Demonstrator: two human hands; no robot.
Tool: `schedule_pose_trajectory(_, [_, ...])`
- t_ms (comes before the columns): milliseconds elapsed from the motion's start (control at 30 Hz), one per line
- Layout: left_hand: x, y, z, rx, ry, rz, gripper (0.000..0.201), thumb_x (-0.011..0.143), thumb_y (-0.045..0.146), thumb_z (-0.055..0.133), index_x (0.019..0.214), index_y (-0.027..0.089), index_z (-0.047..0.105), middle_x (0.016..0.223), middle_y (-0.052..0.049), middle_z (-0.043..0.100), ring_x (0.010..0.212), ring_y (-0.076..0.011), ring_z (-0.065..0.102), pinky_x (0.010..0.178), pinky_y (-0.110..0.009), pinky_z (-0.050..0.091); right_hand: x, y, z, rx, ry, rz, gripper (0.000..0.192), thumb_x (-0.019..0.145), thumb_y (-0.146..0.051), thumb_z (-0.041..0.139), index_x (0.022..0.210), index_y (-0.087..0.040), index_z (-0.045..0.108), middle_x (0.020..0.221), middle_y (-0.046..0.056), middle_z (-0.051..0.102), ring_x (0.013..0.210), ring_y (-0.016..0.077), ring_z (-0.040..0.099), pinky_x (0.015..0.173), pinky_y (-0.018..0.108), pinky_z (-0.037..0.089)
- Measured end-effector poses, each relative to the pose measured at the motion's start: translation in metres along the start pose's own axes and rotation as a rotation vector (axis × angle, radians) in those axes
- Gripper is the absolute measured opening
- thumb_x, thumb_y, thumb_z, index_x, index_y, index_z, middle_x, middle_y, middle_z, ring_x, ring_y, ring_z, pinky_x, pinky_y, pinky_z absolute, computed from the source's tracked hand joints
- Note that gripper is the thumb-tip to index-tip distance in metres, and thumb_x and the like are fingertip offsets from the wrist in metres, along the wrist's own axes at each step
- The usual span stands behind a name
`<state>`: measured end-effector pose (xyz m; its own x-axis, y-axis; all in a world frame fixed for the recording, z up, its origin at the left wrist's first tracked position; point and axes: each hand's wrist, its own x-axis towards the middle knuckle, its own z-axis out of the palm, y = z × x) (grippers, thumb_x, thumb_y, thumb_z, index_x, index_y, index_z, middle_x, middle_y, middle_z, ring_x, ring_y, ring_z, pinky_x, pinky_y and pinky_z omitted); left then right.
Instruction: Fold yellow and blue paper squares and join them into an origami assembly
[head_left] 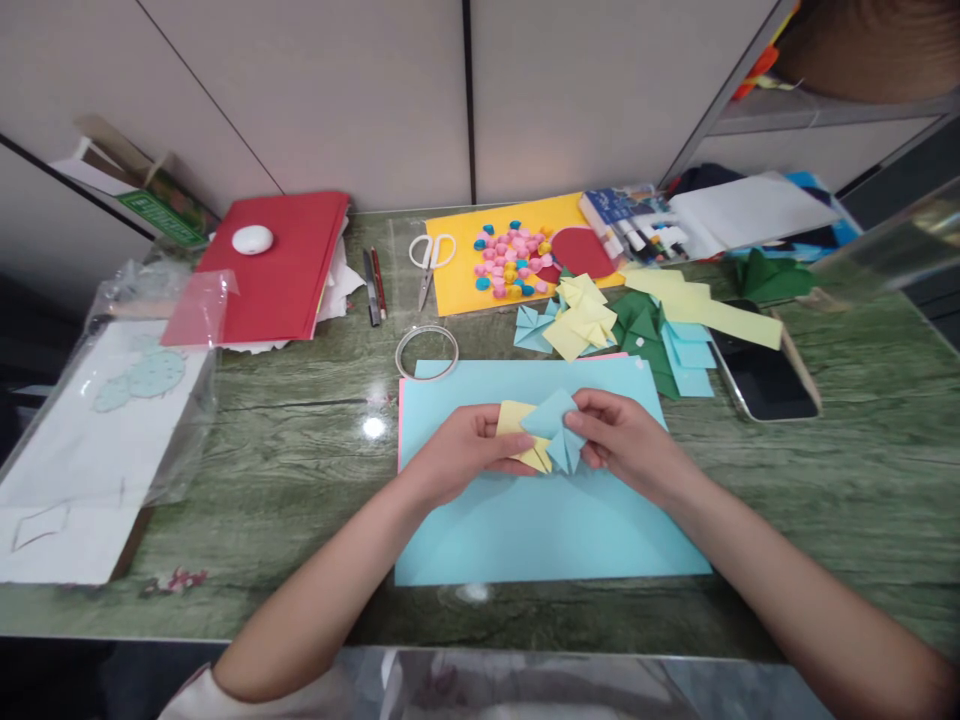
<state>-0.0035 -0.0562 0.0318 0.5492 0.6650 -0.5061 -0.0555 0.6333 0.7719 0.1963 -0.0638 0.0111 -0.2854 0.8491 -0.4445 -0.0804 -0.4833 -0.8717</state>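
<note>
So both hands are working over the big light-blue paper sheet [540, 520] lying flat on the green marbled table [300, 450]. The left hand [457, 455] pinches a folded yellow paper piece [514, 420] between thumb and fingers, and the right hand [626, 440] pinches a folded light-blue paper piece [555, 425] that's touching and overlapping the yellow one, just above the sheet's middle. Behind the sheet there's a clear tape ring [427, 352], white-handled scissors [429, 258], and a pile of folded yellow, blue and green paper shapes [600, 325]. A black phone [761, 375] sits off to its right.
</note>
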Motion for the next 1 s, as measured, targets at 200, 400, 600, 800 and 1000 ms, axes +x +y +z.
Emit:
schedule_pose_trajectory(200, [0.0011,0.0004,-0.0026,-0.096,-0.06,-0.04,0.03,0.068,0.024,0.069,0.095,0.013,0.066,0.099,-0.009,0.068,0.083,-0.0149,0.064,0.08,-0.03,0.049,-0.0018,-0.003,0.0016,0.072,0.002,0.029,0.024,0.071,-0.039,0.066,0.073,-0.019,0.054,0.057,-0.007,0.045,0.042,0.0035,0.041,0.039,0.018,0.031])
schedule_pose_trajectory(400, [0.0014,0.001,-0.0043,-0.119,-0.063,-0.045,0.026,0.07,0.023,0.068,0.094,0.012,0.066,0.097,-0.009,0.068,0.081,-0.013,0.063,0.077,-0.027,0.05,-0.0021,-0.0069,0.0008,0.124,0.036,-0.001,0.021,0.07,-0.036,0.068,0.071,-0.019,0.056,0.055,-0.008,0.045,0.039,0.0017,0.039,0.038,0.016,0.029])
schedule_pose_trajectory(600, [0.0008,0.0005,-0.0047,-0.12,-0.05,-0.034,0.03,0.07,0.025,0.068,0.096,0.011,0.065,0.102,-0.011,0.066,0.083,-0.0148,0.063,0.076,-0.027,0.051,-0.0016,-0.0083,-0.0008,0.09,0.064,-0.02,0.024,0.07,-0.038,0.067,0.072,-0.019,0.055,0.055,-0.007,0.046,0.038,0.0026,0.039,0.037,0.017,0.029])
schedule_pose_trajectory(800, [0.0009,-0.0024,-0.0057,-0.208,-0.069,-0.002,0.028,0.072,0.023,0.067,0.097,0.012,0.065,0.102,-0.011,0.066,0.086,-0.0158,0.063,0.079,-0.03,0.051,-0.0021,-0.0074,0.0003,0.105,0.061,-0.028,0.023,0.07,-0.038,0.067,0.072,-0.019,0.055,0.055,-0.007,0.045,0.04,0.003,0.04,0.038,0.017,0.032])
schedule_pose_trajectory(1000, [-0.0005,-0.0005,-0.006,-0.256,-0.049,-0.022,0.022,0.073,0.02,0.066,0.092,0.01,0.067,0.094,-0.009,0.068,0.083,-0.0146,0.064,0.081,-0.028,0.05,-0.0016,-0.0088,-0.0003,0.186,0.081,0.004,0.023,0.069,-0.035,0.069,0.07,-0.019,0.053,0.061,-0.008,0.043,0.042,0.0014,0.04,0.04,0.014,0.037])
